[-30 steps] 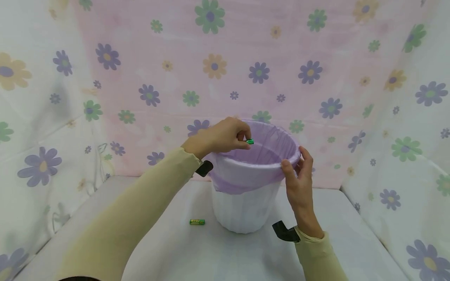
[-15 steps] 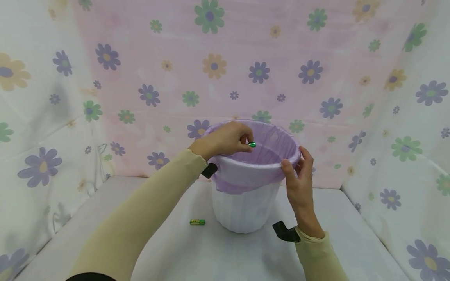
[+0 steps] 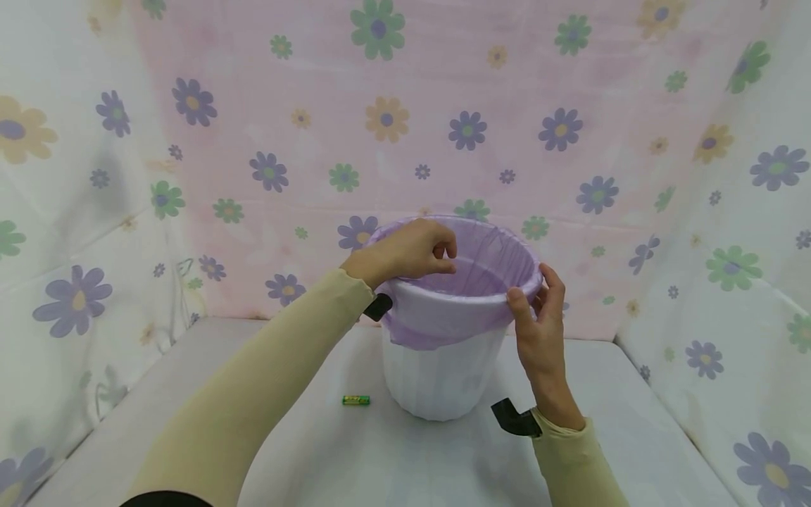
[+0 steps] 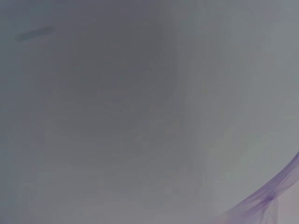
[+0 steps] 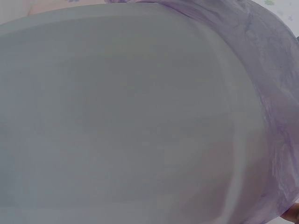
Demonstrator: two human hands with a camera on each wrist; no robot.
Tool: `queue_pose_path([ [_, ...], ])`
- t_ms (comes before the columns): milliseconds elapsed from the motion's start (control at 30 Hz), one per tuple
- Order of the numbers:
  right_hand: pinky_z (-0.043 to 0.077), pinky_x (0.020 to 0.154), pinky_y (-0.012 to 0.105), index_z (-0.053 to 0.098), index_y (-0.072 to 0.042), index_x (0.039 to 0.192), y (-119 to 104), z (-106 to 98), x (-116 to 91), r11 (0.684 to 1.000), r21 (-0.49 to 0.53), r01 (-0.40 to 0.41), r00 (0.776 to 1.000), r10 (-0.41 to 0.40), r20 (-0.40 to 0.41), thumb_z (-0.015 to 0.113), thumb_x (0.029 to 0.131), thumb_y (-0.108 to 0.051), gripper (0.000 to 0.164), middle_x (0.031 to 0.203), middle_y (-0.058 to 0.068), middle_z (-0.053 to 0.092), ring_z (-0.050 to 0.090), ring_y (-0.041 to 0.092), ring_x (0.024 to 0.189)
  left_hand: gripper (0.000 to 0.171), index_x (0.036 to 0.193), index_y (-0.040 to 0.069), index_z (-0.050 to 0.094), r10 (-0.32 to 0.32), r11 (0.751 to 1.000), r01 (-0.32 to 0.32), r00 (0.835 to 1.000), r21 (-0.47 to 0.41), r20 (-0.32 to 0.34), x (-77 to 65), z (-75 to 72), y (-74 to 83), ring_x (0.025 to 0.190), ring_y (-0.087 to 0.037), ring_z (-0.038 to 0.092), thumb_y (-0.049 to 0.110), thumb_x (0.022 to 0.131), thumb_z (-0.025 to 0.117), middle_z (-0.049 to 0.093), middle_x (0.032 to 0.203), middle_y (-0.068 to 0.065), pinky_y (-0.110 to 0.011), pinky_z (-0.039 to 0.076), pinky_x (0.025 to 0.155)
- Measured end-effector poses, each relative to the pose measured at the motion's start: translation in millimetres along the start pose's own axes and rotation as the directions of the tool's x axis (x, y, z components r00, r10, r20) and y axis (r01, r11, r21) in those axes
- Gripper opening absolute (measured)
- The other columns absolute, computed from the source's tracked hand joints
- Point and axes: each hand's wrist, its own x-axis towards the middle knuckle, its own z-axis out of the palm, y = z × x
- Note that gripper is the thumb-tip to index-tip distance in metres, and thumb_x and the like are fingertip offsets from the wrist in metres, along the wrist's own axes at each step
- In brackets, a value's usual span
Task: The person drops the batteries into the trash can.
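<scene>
A white trash bin [image 3: 437, 384] stands upright on the table, with a purple bin liner [image 3: 443, 317] folded over its rim. My left hand [image 3: 418, 248] hovers over the left part of the bin's mouth, wrist near the rim. Thumb and fingers are loosely bent, and nothing shows between them. My right hand [image 3: 541, 324] grips the rim through the liner, thumb on the near side. A corner of the right hand [image 5: 292, 213] appears in the right wrist view, beside the liner [image 5: 280, 93]. A green battery [image 3: 356, 400] lies on the table left of the bin.
The white table [image 3: 285, 436] runs back to a pink flowered curtain [image 3: 329, 70], with white flowered sheets at both sides. Black wrist cameras [image 3: 513, 418] sit on both sleeves. A blurred dark bar [image 4: 35, 33] shows in the left wrist view.
My left hand moved slightly right and down over the bin, then let go of the green battery it was pinching, which is out of sight now. The right hand stayed on the rim.
</scene>
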Motion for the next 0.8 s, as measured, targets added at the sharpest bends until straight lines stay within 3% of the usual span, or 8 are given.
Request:
queue_pose_path([
  [333, 0.038, 0.091, 0.041, 0.020, -0.027, 0.139, -1, 0, -1, 1.000, 0.013, -0.007, 1.000, 0.007, 0.000, 0.054, 0.089, -0.030, 0.061, 0.127, 0.011, 0.039, 0.043, 0.018, 0.109, 0.016, 0.088, 0.014, 0.061, 0.020, 1.000, -0.020, 1.000, -0.011, -0.020, -4.5, -3.5, 0.9, 0.071, -0.012, 0.048, 0.027, 0.081, 0.068, 0.053, 0.075, 0.001, -0.025, 0.040, 0.067],
  [600, 0.039, 0.089, 0.039, 0.021, -0.026, 0.140, -2, 0, -2, 1.000, 0.010, 0.012, 1.000, -0.012, 0.000, 0.053, 0.089, -0.028, 0.060, 0.126, 0.012, 0.040, 0.043, 0.018, 0.108, 0.014, 0.085, 0.012, 0.062, 0.114, 0.993, -0.113, 0.988, 0.018, -0.104, -26.8, -14.5, 5.3, 0.065, -0.011, 0.047, 0.023, 0.080, 0.068, 0.053, 0.069, 0.002, -0.025, 0.040, 0.065],
  [800, 0.039, 0.089, 0.040, 0.020, -0.025, 0.140, -2, 1, -2, 1.000, 0.005, 0.017, 1.000, -0.017, -0.005, 0.053, 0.089, -0.028, 0.061, 0.127, 0.012, 0.039, 0.043, 0.019, 0.107, 0.013, 0.087, 0.010, 0.061, 0.140, 0.990, -0.140, 0.980, 0.012, -0.144, -49.5, -21.6, 7.6, 0.065, -0.012, 0.047, 0.021, 0.081, 0.067, 0.051, 0.070, 0.002, -0.025, 0.041, 0.065],
])
